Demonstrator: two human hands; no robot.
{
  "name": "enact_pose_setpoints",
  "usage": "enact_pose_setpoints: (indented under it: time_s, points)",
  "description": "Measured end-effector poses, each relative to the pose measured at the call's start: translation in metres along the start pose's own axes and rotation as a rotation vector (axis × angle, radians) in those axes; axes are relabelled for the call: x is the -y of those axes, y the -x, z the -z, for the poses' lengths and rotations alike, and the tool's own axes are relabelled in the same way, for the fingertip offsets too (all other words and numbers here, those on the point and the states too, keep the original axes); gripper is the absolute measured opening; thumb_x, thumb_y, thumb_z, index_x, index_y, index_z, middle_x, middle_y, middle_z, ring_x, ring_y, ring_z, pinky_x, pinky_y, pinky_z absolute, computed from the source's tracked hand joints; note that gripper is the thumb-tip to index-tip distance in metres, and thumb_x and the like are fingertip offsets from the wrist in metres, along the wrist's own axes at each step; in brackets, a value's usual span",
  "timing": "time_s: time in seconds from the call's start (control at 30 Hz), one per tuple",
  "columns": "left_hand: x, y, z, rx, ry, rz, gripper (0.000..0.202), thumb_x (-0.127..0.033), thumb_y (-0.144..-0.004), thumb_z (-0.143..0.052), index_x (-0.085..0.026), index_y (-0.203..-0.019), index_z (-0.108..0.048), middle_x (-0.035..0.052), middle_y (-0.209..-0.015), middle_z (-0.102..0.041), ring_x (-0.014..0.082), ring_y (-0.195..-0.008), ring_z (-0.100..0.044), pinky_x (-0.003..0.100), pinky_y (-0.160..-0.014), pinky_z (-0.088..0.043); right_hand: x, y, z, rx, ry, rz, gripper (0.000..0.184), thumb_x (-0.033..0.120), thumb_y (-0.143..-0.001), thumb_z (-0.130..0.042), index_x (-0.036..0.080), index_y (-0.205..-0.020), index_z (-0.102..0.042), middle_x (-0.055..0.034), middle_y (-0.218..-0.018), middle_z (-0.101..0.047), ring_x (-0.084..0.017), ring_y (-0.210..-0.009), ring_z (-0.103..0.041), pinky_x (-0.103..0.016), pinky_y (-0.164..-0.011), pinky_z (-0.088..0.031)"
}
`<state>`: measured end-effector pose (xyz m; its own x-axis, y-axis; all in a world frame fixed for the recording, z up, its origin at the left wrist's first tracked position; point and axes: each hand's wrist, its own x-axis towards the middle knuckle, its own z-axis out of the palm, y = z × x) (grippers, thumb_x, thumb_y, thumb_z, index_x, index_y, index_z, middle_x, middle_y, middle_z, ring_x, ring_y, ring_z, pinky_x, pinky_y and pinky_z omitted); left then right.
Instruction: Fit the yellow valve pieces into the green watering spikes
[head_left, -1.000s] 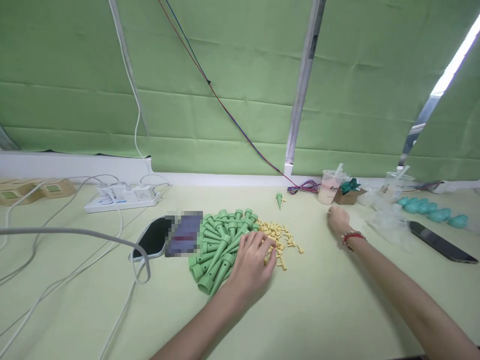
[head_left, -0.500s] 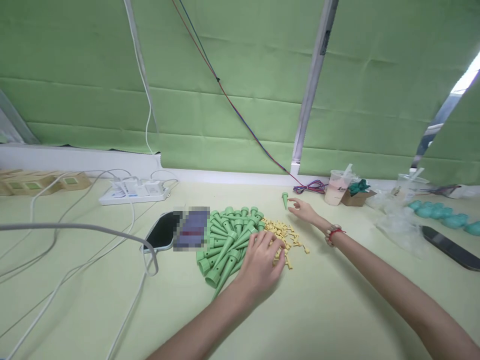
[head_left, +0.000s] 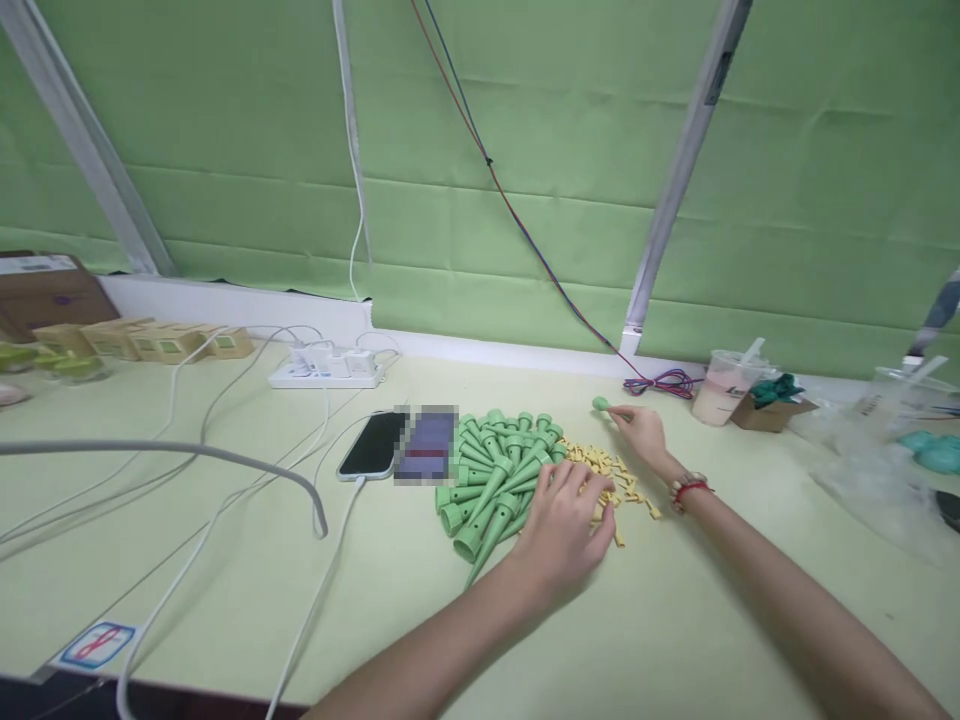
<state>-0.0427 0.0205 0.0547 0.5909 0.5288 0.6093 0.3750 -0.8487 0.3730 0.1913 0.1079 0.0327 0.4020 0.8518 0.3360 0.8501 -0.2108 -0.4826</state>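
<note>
A heap of green plastic cones (head_left: pixel 491 470) lies on the pale green table (head_left: pixel 225 560), with a pile of small yellow pieces (head_left: pixel 607 475) just to its right. My left hand (head_left: pixel 564 530) rests palm down where the two piles meet, fingers curled onto the yellow pieces. My right hand (head_left: pixel 643 436), with a red cord at the wrist, is farther back and pinches a single green cone (head_left: pixel 602 405) by its tip.
A phone (head_left: pixel 373 446) on a white cable lies left of the cones. A power strip (head_left: pixel 328 372) and small cartons (head_left: pixel 135 342) stand at the back left, a lidded drink cup (head_left: pixel 721 386) and a small box (head_left: pixel 771 408) at the back right. Clear plastic bags (head_left: pixel 870 460) lie far right.
My right hand moved left from beside the drink cup to the lone green cone and closed on it. My left hand stayed on the piles. The view turned left.
</note>
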Motion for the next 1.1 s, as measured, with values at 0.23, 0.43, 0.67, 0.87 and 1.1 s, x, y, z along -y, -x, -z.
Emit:
enact_pose_setpoints:
  time_s: [0.23,0.43,0.67,0.87,1.1]
  points:
    - [0.011,-0.013,0.005,-0.010,0.614,0.499,0.055,-0.039,-0.084,-0.046,-0.017,-0.133,-0.035,0.0054,-0.089,-0.060,0.0176,-0.082,-0.055,0.032,-0.074,-0.042,0.034,0.065,0.034,0.005,-0.852,0.065,0.044,0.045,-0.080,-0.053,0.012,-0.109,-0.060,-0.0087,-0.079,-0.070,-0.018,-0.071,-0.065,-0.032,-0.070,-0.053]
    - [0.008,-0.017,0.010,-0.040,0.910,0.591,0.069,-0.046,-0.083,-0.048,-0.022,-0.141,-0.019,0.0052,-0.097,-0.057,0.0116,-0.072,-0.056,0.026,-0.072,-0.043,0.057,0.111,0.038,0.485,-1.299,-0.211,0.034,0.044,-0.082,-0.053,0.017,-0.101,-0.061,-0.0007,-0.063,-0.063,-0.010,-0.050,-0.057,-0.021,-0.049,-0.048]
    - [-0.001,-0.013,0.012,-0.157,0.864,0.637,0.041,-0.052,-0.082,-0.046,-0.023,-0.111,-0.046,-0.0038,-0.065,-0.046,0.0095,-0.054,-0.044,0.020,-0.052,-0.037,0.057,0.129,0.033,0.341,-0.890,0.024,0.041,0.054,-0.085,-0.041,0.018,-0.075,-0.058,-0.0011,-0.064,-0.059,-0.012,-0.053,-0.052,-0.023,-0.050,-0.042]
    - [-0.014,-0.003,0.004,-0.065,0.838,0.619,0.030,-0.048,-0.080,-0.052,-0.022,-0.094,-0.050,-0.0045,-0.064,-0.045,0.0079,-0.051,-0.039,0.020,-0.052,-0.033,0.059,0.134,0.041,0.253,-0.814,0.198,0.050,0.053,-0.087,-0.033,0.019,-0.053,-0.040,0.0034,-0.050,-0.035,-0.010,-0.048,-0.031,-0.023,-0.047,-0.027]
    - [-0.022,0.006,-0.003,-0.128,0.888,0.667,0.037,-0.047,-0.081,-0.051,-0.025,-0.110,-0.042,-0.0019,-0.074,-0.053,0.0115,-0.064,-0.050,0.023,-0.062,-0.039,0.065,0.147,0.041,0.285,-0.742,0.330,0.045,0.044,-0.089,-0.036,0.019,-0.051,-0.035,0.0049,-0.049,-0.028,-0.008,-0.046,-0.026,-0.022,-0.045,-0.023]
